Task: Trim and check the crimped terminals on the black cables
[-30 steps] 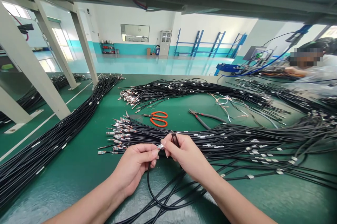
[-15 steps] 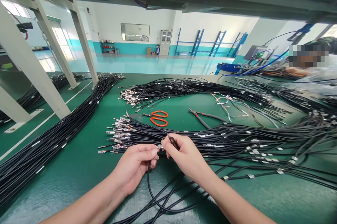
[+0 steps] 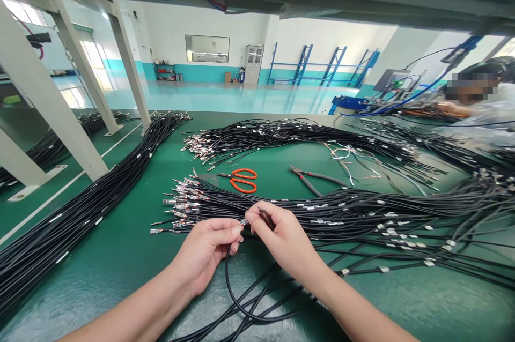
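The green tabletop point(image 3: 131, 259) carries bundles of black cables point(image 3: 341, 205), orange-handled scissors point(image 3: 232, 175), pliers point(image 3: 302, 172) and thin loose wires point(image 3: 349, 149)

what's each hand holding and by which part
The left hand pinches a black cable at its silvery tip; the right hand pinches that tip and holds a dark tool, gripped part hidden.

Connector point(image 3: 243, 222): partly covered by left hand point(image 3: 209, 251) and right hand point(image 3: 281, 235), details too small to be read. Dark tool point(image 3: 265, 217): largely concealed by the right hand. Left cable bundle point(image 3: 80, 216), co-worker point(image 3: 483, 109): cut off by picture edges.
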Demonstrator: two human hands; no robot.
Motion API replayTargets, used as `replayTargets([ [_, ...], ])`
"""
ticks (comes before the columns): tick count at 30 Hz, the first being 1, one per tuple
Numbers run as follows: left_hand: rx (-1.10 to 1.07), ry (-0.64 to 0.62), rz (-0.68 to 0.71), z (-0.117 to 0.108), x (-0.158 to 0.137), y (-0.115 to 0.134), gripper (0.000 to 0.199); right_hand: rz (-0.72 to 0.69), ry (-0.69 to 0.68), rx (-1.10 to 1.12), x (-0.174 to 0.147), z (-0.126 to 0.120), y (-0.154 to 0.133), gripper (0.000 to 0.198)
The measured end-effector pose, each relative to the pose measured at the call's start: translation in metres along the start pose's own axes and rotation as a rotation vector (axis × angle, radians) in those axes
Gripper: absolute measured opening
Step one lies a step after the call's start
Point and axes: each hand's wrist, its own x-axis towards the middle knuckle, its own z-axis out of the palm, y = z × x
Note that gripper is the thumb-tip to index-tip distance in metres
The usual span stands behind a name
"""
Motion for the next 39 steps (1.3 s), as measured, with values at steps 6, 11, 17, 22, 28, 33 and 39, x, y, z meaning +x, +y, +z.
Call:
replayTargets([
  [6,0.115,0.084,0.118,0.002,-0.003,-0.001,0.011,-0.032,0.015,-0.077,-0.001,0.0,0.002,0.017],
  [11,0.154,0.082,0.118,0.003,-0.004,-0.002,0.013,0.011,0.009,-0.055,0.0,0.0,0.002,0.02],
  [17,0.154,0.008,0.115,0.004,-0.004,0.0,0.01,0.094,-0.056,0.06,0.002,-0.003,0.002,0.027],
  [22,0.132,-0.002,0.105,0.003,-0.003,-0.001,0.012,0.201,-0.139,0.245,0.002,-0.004,0.006,0.027],
  [28,0.633,0.118,0.448,0.004,-0.008,0.001,0.021,0.265,-0.167,0.327,0.002,-0.004,0.008,0.026],
  [33,0.723,0.18,0.524,0.007,-0.011,0.002,0.024,0.209,-0.13,0.246,0.002,-0.004,0.003,0.028],
  [39,0.428,0.128,0.278,0.006,-0.005,0.003,0.007,0.004,-0.001,-0.005,0.0,-0.004,-0.005,0.024],
])
